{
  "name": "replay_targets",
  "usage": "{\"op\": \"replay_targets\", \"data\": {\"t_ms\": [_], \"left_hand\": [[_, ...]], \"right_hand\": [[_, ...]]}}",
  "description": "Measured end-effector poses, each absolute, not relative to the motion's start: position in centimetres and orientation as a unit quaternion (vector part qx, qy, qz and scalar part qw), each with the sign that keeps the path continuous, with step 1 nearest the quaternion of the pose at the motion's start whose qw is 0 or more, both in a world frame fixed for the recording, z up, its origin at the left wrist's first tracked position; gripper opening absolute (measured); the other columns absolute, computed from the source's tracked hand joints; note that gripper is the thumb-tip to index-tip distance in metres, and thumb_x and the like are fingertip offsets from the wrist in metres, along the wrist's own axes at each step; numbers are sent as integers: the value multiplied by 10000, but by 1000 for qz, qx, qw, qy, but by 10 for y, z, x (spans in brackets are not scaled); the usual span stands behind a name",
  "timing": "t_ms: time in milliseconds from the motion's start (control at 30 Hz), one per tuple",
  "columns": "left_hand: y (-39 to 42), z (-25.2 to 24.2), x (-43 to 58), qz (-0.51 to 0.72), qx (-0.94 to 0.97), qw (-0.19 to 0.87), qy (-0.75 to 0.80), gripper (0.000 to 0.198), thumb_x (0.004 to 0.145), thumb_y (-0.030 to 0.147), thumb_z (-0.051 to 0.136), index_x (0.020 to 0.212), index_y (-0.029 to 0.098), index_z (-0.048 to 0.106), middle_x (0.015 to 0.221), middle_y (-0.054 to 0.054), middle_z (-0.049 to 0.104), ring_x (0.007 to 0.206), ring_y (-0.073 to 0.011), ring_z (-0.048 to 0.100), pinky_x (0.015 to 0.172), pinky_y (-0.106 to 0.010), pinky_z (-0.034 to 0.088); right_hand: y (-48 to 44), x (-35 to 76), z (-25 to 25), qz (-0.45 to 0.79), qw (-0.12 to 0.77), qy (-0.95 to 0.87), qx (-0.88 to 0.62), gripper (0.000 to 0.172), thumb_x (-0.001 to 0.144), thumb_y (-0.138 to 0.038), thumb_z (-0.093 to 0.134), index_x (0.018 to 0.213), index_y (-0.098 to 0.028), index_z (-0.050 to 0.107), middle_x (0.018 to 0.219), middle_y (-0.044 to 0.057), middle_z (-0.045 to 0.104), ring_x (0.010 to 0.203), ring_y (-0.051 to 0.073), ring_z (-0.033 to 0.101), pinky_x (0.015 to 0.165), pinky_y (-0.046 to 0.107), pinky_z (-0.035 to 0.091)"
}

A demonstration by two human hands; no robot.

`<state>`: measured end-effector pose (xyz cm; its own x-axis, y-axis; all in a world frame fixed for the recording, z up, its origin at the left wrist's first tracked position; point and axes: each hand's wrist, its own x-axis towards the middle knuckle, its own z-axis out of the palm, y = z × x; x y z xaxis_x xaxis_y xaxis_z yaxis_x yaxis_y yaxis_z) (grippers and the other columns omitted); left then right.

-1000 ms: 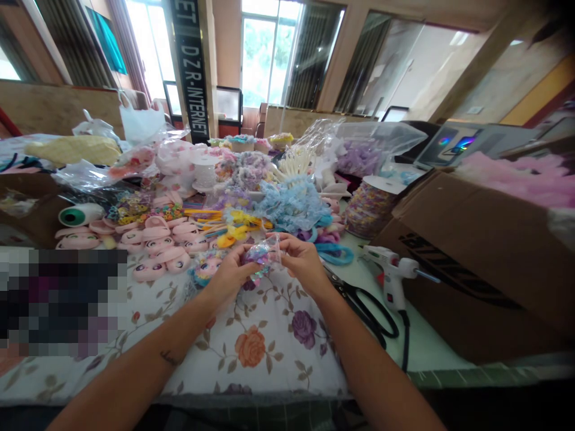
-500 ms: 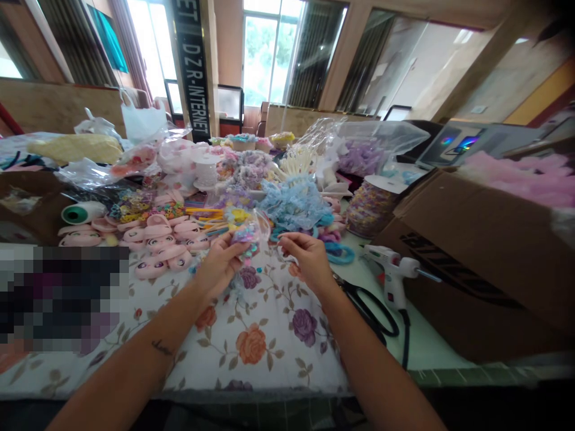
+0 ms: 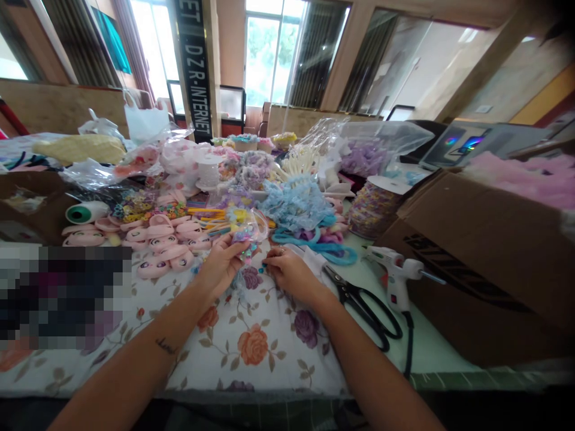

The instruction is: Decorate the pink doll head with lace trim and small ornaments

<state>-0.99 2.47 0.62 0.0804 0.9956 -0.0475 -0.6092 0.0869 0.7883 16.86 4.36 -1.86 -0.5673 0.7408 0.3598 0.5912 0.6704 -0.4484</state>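
Plastic bag, clamped in left hand!
Right of that grip, right hand by teal piece: can't tell if pinched.

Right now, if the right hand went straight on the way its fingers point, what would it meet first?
Probably the small teal piece just ahead of the right hand; whether they already touch is unclear. Past it, perhaps the clear bag in the left hand, though depth is hard to judge.

Windows are blown out white, light being thrown from beyond the tabletop; glare is caught on plastic, the box is left shaded, small details are blurred, edges stretched.
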Motion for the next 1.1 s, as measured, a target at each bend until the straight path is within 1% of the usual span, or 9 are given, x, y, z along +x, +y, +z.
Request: {"op": "replay_targets", "data": {"t_ms": [67, 167, 267, 333, 400, 500, 633, 833, 1100], "left_hand": [[24, 4, -9, 602, 320, 660, 317, 288, 648, 122, 760, 890, 137, 605, 804, -6, 637, 681, -97, 614, 531, -167, 453], [22, -1, -6, 593, 350, 649, 323, 337, 633, 149, 773, 924, 156, 605, 810, 10, 620, 677, -95, 588, 519, -174, 442], [21, -8, -3, 566, 385, 642, 345, 370, 629, 182, 775, 959, 170, 607, 840, 5, 629, 689, -100, 579, 545, -186, 444], [20, -12, -1, 548, 416, 631, 357, 376, 639, 196, 766, 981, 175, 611, 869, -4, 636, 726, -108, 581, 585, -191, 447], [19, -13, 1, 534, 447, 618, 364, 376, 641, 208, 765, 982, 173, 613, 882, -6, 627, 754, -111, 572, 613, -190, 444], [17, -11, 3, 508, 467, 617, 379, 415, 611, 231, 789, 970, 168, 592, 835, 10, 589, 707, -99, 538, 592, -190, 436], [15, -11, 2, 460, 496, 624, 392, 462, 636, 262, 768, 1039, 179, 555, 822, 13, 557, 634, -91, 502, 533, -199, 431], [20, -23, 0, 447, 550, 597, 377, 434, 694, 214, 702, 1103, 203, 555, 872, -1, 557, 655, -98, 517, 572, -208, 450], [23, -31, -1, 455, 579, 555, 388, 446, 713, 233, 696, 1139, 203, 567, 931, -31, 599, 730, -134, 566, 613, -219, 456]], "right_hand": [[45, 171, -15, 196, 318, -833, -407, 252, 805, -104, 533, 929, -184, 737, 890, 87, 716, 806, 213, 640, 750, 329, 484], [46, 176, -5, 254, 452, -715, -469, 153, 811, -273, 603, 837, -177, 720, 810, 69, 720, 718, 208, 646, 683, 329, 504], [44, 182, 7, 307, 556, -631, -446, 185, 785, -363, 646, 780, -190, 710, 982, 86, 709, 863, 231, 656, 729, 342, 523], [41, 185, 12, 343, 546, -650, -403, 157, 766, -356, 676, 790, -211, 733, 1173, 88, 655, 1032, 258, 621, 830, 371, 513], [39, 185, 14, 366, 496, -690, -378, 134, 763, -339, 687, 810, -236, 758, 1263, 76, 610, 1121, 271, 583, 921, 399, 476], [37, 182, 13, 393, 451, -719, -355, 139, 783, -326, 679, 860, -258, 772, 1296, 75, 590, 1192, 275, 542, 988, 407, 430], [36, 178, 11, 412, 435, -731, -326, 176, 810, -352, 663, 918, -257, 765, 1308, 87, 580, 1275, 276, 471, 991, 397, 424], [35, 179, 13, 406, 391, -766, -308, 217, 830, -397, 641, 956, -255, 747, 1326, 78, 558, 1328, 263, 410, 1011, 386, 412], [34, 176, 11, 320, 389, -786, -360, 135, 789, -351, 684, 786, -227, 738, 1327, 111, 549, 1276, 279, 461, 1020, 427, 393]]}}
